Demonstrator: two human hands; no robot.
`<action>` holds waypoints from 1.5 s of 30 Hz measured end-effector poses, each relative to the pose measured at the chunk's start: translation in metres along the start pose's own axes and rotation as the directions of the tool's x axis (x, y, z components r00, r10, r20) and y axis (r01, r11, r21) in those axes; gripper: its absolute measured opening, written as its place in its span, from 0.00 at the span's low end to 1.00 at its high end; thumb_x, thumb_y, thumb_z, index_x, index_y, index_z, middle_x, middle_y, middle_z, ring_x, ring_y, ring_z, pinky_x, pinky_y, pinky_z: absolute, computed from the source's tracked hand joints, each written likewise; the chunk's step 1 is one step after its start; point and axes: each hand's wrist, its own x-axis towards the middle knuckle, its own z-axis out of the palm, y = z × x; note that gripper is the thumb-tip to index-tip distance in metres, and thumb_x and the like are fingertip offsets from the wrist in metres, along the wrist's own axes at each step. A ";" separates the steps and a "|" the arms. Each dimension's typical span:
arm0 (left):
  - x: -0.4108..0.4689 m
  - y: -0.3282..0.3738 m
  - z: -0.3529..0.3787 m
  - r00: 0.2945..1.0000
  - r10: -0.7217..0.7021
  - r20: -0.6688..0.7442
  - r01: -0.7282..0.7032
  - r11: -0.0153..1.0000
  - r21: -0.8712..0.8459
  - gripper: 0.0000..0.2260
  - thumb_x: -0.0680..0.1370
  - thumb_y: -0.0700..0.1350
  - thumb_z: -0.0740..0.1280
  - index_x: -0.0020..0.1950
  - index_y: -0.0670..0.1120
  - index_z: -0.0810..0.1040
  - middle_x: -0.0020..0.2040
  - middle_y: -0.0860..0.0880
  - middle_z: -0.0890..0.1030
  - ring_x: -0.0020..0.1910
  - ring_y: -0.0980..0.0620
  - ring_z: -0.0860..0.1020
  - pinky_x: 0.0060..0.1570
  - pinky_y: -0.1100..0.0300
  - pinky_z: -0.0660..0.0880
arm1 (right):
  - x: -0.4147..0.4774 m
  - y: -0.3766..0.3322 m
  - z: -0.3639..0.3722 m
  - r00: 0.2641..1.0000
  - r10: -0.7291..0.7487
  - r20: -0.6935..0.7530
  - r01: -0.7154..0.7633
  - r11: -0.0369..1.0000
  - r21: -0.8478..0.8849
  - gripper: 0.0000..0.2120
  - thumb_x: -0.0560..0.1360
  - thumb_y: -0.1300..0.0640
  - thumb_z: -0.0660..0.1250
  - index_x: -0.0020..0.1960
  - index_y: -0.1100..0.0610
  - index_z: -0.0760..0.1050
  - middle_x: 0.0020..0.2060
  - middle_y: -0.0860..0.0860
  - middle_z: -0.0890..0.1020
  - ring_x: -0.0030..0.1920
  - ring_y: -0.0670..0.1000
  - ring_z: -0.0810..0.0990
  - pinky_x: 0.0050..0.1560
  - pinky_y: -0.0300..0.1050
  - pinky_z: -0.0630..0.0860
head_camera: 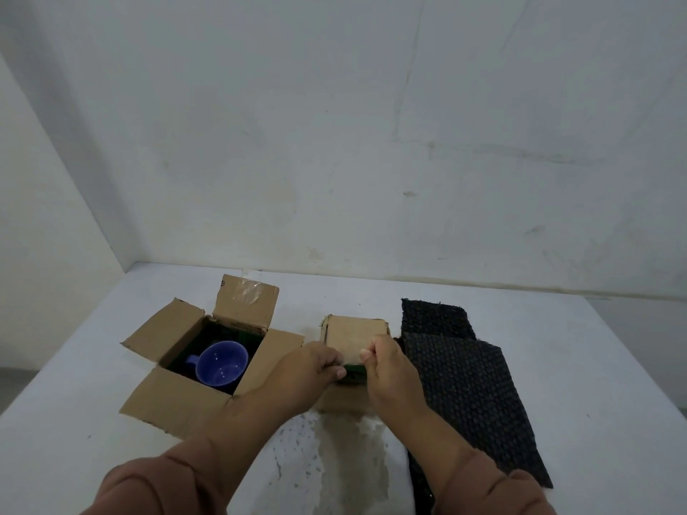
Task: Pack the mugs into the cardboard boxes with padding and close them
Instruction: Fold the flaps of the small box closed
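A blue mug (220, 363) lies inside an open cardboard box (178, 403) on the left, on dark padding, with all the box's flaps spread out. To its right stands a smaller cardboard box (353, 336) with its top flap folded almost flat. My left hand (310, 369) and my right hand (386, 369) both pinch the near edge of that flap. A strip of dark green padding (353, 369) shows under the flap between my fingers. What the small box holds is hidden.
Two sheets of dark bubble-textured padding (468, 388) lie overlapped on the white table (74, 421), right of the small box. A grey wall rises behind the table. A worn patch marks the table's near middle.
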 end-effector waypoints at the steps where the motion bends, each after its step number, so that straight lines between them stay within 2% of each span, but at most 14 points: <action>1: 0.000 0.000 0.000 1.000 0.001 0.006 -0.001 1.000 0.006 0.10 0.79 0.47 0.63 0.37 0.50 0.72 0.34 0.53 0.70 0.33 0.57 0.68 0.34 0.62 0.64 | -0.001 0.000 0.000 1.000 0.005 0.004 -0.005 1.000 0.005 0.09 0.77 0.50 0.54 0.41 0.54 0.63 0.32 0.43 0.64 0.34 0.51 0.68 0.33 0.46 0.62; 7: 0.000 -0.001 0.003 1.000 -0.016 0.005 0.016 1.000 0.004 0.16 0.79 0.47 0.64 0.32 0.55 0.68 0.33 0.53 0.69 0.32 0.57 0.68 0.34 0.62 0.64 | -0.004 0.000 0.003 0.995 -0.055 -0.088 0.054 0.998 -0.016 0.10 0.76 0.49 0.53 0.39 0.52 0.62 0.33 0.47 0.67 0.31 0.50 0.67 0.30 0.43 0.57; 10: -0.001 0.000 0.004 1.000 -0.018 0.005 0.018 1.000 0.007 0.16 0.78 0.46 0.64 0.31 0.52 0.68 0.32 0.53 0.68 0.33 0.54 0.68 0.34 0.61 0.64 | -0.011 0.002 0.004 0.982 -0.150 -0.116 0.140 0.986 -0.086 0.13 0.79 0.47 0.51 0.39 0.51 0.63 0.34 0.44 0.67 0.32 0.47 0.65 0.35 0.34 0.57; 13: -0.004 -0.001 0.009 0.999 -0.026 -0.023 0.026 0.999 0.029 0.08 0.78 0.46 0.65 0.39 0.48 0.75 0.36 0.54 0.69 0.37 0.54 0.70 0.38 0.61 0.66 | -0.014 0.004 0.004 0.982 -0.152 -0.111 0.142 0.986 -0.091 0.08 0.77 0.51 0.54 0.40 0.49 0.60 0.33 0.44 0.66 0.31 0.47 0.63 0.39 0.31 0.56; 15: -0.010 0.001 0.016 0.981 -0.116 -0.157 0.102 0.990 -0.093 0.02 0.76 0.43 0.67 0.45 0.48 0.75 0.41 0.53 0.71 0.38 0.55 0.71 0.39 0.62 0.69 | -0.012 0.006 0.002 0.982 -0.159 -0.101 0.152 0.986 -0.071 0.08 0.76 0.52 0.54 0.39 0.48 0.58 0.33 0.44 0.66 0.31 0.48 0.63 0.38 0.31 0.56; 16: -0.015 0.004 0.020 0.948 -0.245 -0.202 0.192 0.949 -0.250 0.06 0.74 0.40 0.68 0.44 0.48 0.71 0.40 0.51 0.71 0.37 0.55 0.70 0.37 0.62 0.69 | -0.012 0.006 0.000 0.983 -0.162 -0.087 0.157 0.986 -0.061 0.08 0.76 0.51 0.53 0.39 0.49 0.58 0.32 0.45 0.66 0.30 0.48 0.64 0.36 0.32 0.56; 17: -0.020 0.006 0.022 0.901 -0.387 -0.195 0.272 0.856 -0.440 0.08 0.74 0.38 0.68 0.43 0.47 0.69 0.39 0.50 0.71 0.36 0.54 0.70 0.35 0.62 0.68 | -0.012 0.006 -0.002 0.985 -0.158 -0.071 0.155 0.987 -0.050 0.08 0.76 0.51 0.53 0.39 0.50 0.59 0.32 0.45 0.66 0.30 0.49 0.64 0.33 0.34 0.56; 19: -0.027 0.009 0.027 0.821 -0.570 -0.033 0.355 0.555 -0.752 0.07 0.74 0.36 0.67 0.43 0.42 0.69 0.39 0.45 0.72 0.38 0.49 0.72 0.36 0.60 0.72 | -0.015 0.006 -0.004 0.988 -0.148 -0.035 0.147 0.989 -0.019 0.10 0.76 0.48 0.51 0.39 0.52 0.61 0.33 0.46 0.67 0.31 0.50 0.65 0.31 0.38 0.55; 22: -0.036 0.017 0.034 0.788 -0.552 0.272 0.375 0.080 -0.924 0.04 0.78 0.35 0.62 0.47 0.38 0.76 0.40 0.40 0.77 0.41 0.44 0.77 0.41 0.52 0.78 | -0.020 0.011 -0.002 0.987 -0.163 0.010 0.163 0.986 0.026 0.14 0.76 0.46 0.50 0.38 0.54 0.64 0.31 0.47 0.68 0.31 0.51 0.67 0.31 0.39 0.55; 24: -0.040 0.021 0.038 0.775 -0.516 0.366 0.375 -0.092 -0.923 0.08 0.79 0.36 0.58 0.47 0.35 0.76 0.40 0.38 0.78 0.41 0.42 0.78 0.41 0.51 0.78 | -0.023 0.013 -0.001 0.986 -0.148 0.074 0.145 0.988 0.048 0.17 0.76 0.45 0.50 0.39 0.56 0.67 0.31 0.48 0.71 0.31 0.54 0.71 0.35 0.42 0.60; 27: -0.046 0.027 0.041 0.789 -0.438 0.431 0.377 -0.208 -0.903 0.11 0.78 0.35 0.57 0.51 0.32 0.77 0.48 0.36 0.81 0.49 0.40 0.80 0.46 0.51 0.77 | -0.028 0.012 -0.004 0.969 -0.148 0.198 0.131 0.987 0.097 0.15 0.75 0.44 0.50 0.41 0.53 0.67 0.35 0.48 0.76 0.36 0.52 0.75 0.41 0.43 0.64; 33: -0.050 0.025 0.054 0.802 -0.414 0.430 0.368 -0.223 -0.903 0.09 0.79 0.35 0.59 0.53 0.34 0.78 0.44 0.39 0.82 0.48 0.44 0.80 0.48 0.52 0.76 | -0.033 0.011 -0.011 0.899 -0.125 0.419 0.120 0.992 0.038 0.08 0.76 0.50 0.55 0.44 0.52 0.69 0.55 0.54 0.80 0.57 0.54 0.76 0.60 0.49 0.67; 38: -0.051 0.021 0.068 0.801 -0.453 0.392 0.335 -0.202 -0.920 0.10 0.81 0.38 0.59 0.46 0.39 0.79 0.39 0.43 0.82 0.43 0.47 0.78 0.44 0.54 0.75 | -0.033 0.010 -0.014 0.880 -0.114 0.461 0.136 0.991 -0.015 0.06 0.76 0.53 0.59 0.46 0.55 0.72 0.57 0.53 0.79 0.60 0.53 0.73 0.61 0.48 0.63; 45: -0.053 0.017 0.082 0.778 -0.538 0.324 0.332 -0.085 -0.939 0.09 0.81 0.41 0.61 0.41 0.45 0.70 0.44 0.45 0.79 0.39 0.48 0.75 0.39 0.55 0.72 | -0.027 0.010 -0.016 0.835 -0.067 0.546 0.096 0.995 -0.024 0.04 0.75 0.55 0.64 0.45 0.55 0.74 0.58 0.52 0.79 0.61 0.51 0.73 0.65 0.48 0.64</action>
